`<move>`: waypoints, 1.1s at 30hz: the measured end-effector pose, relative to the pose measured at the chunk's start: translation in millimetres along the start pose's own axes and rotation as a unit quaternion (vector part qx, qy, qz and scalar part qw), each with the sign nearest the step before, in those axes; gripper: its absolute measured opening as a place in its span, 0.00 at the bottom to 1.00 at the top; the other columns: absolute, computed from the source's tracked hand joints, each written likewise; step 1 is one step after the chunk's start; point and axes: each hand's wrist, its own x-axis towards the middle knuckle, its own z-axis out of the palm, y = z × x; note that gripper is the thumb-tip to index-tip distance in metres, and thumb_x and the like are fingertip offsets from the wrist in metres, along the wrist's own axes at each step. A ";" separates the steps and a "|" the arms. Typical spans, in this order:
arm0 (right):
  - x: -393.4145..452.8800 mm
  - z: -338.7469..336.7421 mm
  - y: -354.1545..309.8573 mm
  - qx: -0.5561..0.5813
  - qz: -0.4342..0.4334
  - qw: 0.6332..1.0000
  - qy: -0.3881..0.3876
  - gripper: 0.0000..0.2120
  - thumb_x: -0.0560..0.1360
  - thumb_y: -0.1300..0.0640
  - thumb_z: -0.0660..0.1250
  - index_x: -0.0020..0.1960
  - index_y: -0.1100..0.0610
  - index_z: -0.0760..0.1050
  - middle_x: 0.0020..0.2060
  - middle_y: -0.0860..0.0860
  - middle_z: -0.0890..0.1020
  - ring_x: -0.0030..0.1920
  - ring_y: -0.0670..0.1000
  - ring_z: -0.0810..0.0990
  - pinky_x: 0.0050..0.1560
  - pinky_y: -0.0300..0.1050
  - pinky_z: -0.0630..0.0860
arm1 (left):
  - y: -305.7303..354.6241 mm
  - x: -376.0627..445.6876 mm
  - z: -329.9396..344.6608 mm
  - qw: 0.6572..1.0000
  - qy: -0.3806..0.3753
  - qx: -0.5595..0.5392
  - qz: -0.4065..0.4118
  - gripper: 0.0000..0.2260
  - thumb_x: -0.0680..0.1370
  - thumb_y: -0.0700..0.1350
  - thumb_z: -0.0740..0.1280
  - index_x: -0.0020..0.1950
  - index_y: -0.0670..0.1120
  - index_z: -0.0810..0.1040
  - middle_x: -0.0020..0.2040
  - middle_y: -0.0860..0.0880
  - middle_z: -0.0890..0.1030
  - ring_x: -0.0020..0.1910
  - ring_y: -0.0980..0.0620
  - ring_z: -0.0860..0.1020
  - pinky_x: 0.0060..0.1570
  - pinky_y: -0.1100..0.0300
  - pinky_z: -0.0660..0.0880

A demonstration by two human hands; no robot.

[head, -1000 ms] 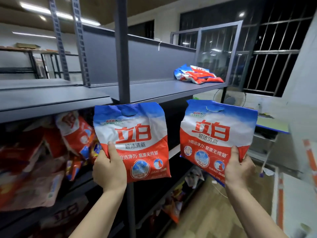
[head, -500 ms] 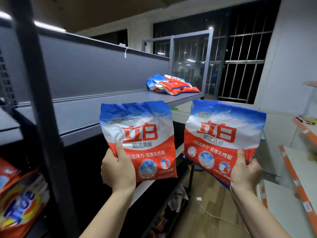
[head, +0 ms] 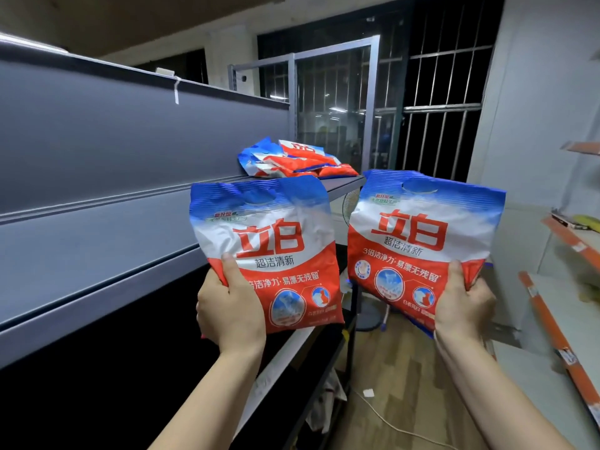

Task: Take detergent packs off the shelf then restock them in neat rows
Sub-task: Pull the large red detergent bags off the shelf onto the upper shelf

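The left hand (head: pixel 230 306) and right hand (head: pixel 462 303) each clamp 1 upright detergent pack (head: pixel 269 254). The shelf (head: pixel 107 241) lies up and left, nearer the left grip.

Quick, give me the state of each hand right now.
Left hand: closed on the left detergent pack, grip at its lower left corner.
Right hand: closed on the right detergent pack, grip at its lower right corner.
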 end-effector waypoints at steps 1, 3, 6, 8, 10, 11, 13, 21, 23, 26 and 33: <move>13.8 8.1 3.7 0.006 0.002 1.000 -0.004 0.14 0.76 0.40 0.62 0.48 0.50 0.73 0.46 0.50 0.81 0.42 0.51 0.82 0.50 0.50 0.79 | -1.1 2.2 13.0 1.000 0.004 0.001 0.001 0.20 0.81 0.57 0.56 0.42 0.44 0.77 0.38 0.49 0.80 0.38 0.46 0.78 0.43 0.54 0.73; 42.4 24.0 12.1 0.012 -0.001 1.000 -0.020 0.12 0.75 0.38 0.63 0.44 0.47 0.73 0.45 0.48 0.81 0.43 0.51 0.82 0.51 0.53 0.79 | -2.0 5.5 39.6 1.000 0.017 0.000 0.006 0.21 0.80 0.58 0.56 0.42 0.44 0.78 0.39 0.48 0.81 0.39 0.45 0.79 0.45 0.51 0.76; 89.9 46.2 23.8 0.024 0.000 0.999 -0.046 0.12 0.76 0.39 0.62 0.46 0.48 0.73 0.46 0.48 0.81 0.44 0.51 0.82 0.50 0.50 0.78 | 1.4 6.9 86.0 0.999 0.038 -0.014 0.010 0.20 0.80 0.57 0.56 0.40 0.45 0.77 0.38 0.48 0.81 0.38 0.46 0.80 0.44 0.52 0.76; 126.7 61.7 32.3 0.041 -0.003 0.997 -0.069 0.12 0.77 0.42 0.62 0.50 0.51 0.73 0.45 0.47 0.80 0.43 0.49 0.81 0.48 0.47 0.77 | 7.2 6.7 121.7 0.998 0.056 -0.019 0.006 0.19 0.80 0.56 0.56 0.39 0.45 0.75 0.36 0.49 0.79 0.37 0.47 0.79 0.42 0.55 0.73; 163.5 77.1 40.0 0.041 -0.005 0.996 -0.080 0.12 0.77 0.41 0.62 0.48 0.49 0.74 0.44 0.47 0.81 0.43 0.51 0.82 0.50 0.52 0.79 | 14.8 8.1 159.0 0.997 0.071 -0.017 0.004 0.19 0.80 0.56 0.56 0.38 0.45 0.75 0.36 0.48 0.80 0.38 0.45 0.79 0.42 0.54 0.74; 182.8 84.9 44.3 0.038 -0.008 0.996 -0.082 0.12 0.76 0.41 0.63 0.46 0.49 0.74 0.43 0.48 0.81 0.43 0.52 0.82 0.50 0.54 0.80 | 18.8 10.5 178.5 0.997 0.078 -0.014 0.007 0.20 0.80 0.56 0.57 0.39 0.44 0.76 0.38 0.46 0.81 0.39 0.43 0.79 0.44 0.52 0.75; 220.5 99.3 52.7 0.043 -0.003 0.995 -0.094 0.13 0.76 0.41 0.63 0.44 0.51 0.74 0.42 0.49 0.81 0.43 0.54 0.82 0.50 0.54 0.80 | 27.3 16.7 215.8 0.995 0.102 -0.003 0.018 0.20 0.80 0.56 0.57 0.42 0.42 0.78 0.42 0.42 0.82 0.43 0.38 0.78 0.47 0.49 0.74; 333.9 155.4 71.8 0.080 -0.007 0.986 -0.143 0.12 0.77 0.42 0.63 0.44 0.50 0.73 0.41 0.46 0.80 0.42 0.50 0.82 0.47 0.48 0.78 | 76.5 77.1 322.8 0.977 0.204 0.027 0.051 0.19 0.80 0.56 0.55 0.53 0.43 0.78 0.53 0.42 0.81 0.52 0.38 0.76 0.51 0.51 0.71; 352.9 171.5 77.1 0.095 0.002 0.984 -0.151 0.12 0.76 0.41 0.63 0.41 0.48 0.72 0.40 0.45 0.80 0.42 0.51 0.82 0.48 0.51 0.80 | 87.4 102.4 342.6 0.973 0.222 0.026 0.052 0.18 0.80 0.56 0.54 0.54 0.45 0.78 0.53 0.45 0.81 0.52 0.40 0.77 0.52 0.52 0.72; 376.7 198.2 84.4 0.116 0.002 0.980 -0.164 0.11 0.77 0.42 0.63 0.41 0.48 0.73 0.41 0.45 0.81 0.43 0.51 0.83 0.49 0.53 0.80 | 100.0 141.3 368.0 0.968 0.246 0.022 0.043 0.18 0.79 0.56 0.53 0.55 0.48 0.78 0.54 0.47 0.81 0.53 0.42 0.78 0.53 0.53 0.72; 413.0 273.4 93.0 0.165 -0.005 0.967 -0.193 0.08 0.78 0.44 0.63 0.42 0.46 0.73 0.43 0.47 0.82 0.44 0.52 0.83 0.48 0.52 0.80 | 113.3 238.4 426.9 0.956 0.293 0.012 -0.003 0.20 0.81 0.54 0.51 0.62 0.46 0.76 0.62 0.45 0.78 0.61 0.42 0.75 0.59 0.55 0.69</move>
